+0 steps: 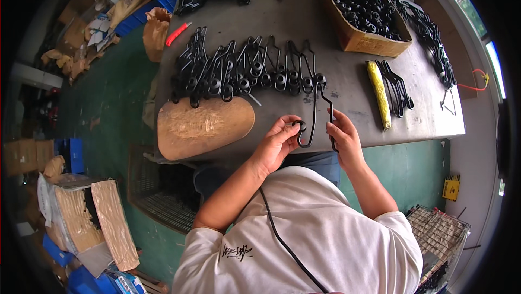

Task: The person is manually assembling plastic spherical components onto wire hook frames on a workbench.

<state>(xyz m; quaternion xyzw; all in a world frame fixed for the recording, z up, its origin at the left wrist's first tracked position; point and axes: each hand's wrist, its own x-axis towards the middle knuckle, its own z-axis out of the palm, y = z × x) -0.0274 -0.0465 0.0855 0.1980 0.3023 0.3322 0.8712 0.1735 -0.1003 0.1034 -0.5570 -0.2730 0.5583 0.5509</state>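
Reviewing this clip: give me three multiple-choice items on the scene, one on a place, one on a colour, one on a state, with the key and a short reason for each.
1. Where does the cardboard box of black round parts stand?
A. at the table's far right
B. on the floor
C. on the person's lap

2. What colour is the long wrapped bundle beside the loose wire hooks?
A. blue
B. yellow
C. white

3. How is the bent black wire piece held?
A. by the left hand alone
B. lying untouched on the table
C. by both hands

Key: 1 A, the box sits on the grey table at its far right corner. 2 B, its wrapping is yellow. 3 C, the left hand grips the looped end and the right hand the other side.
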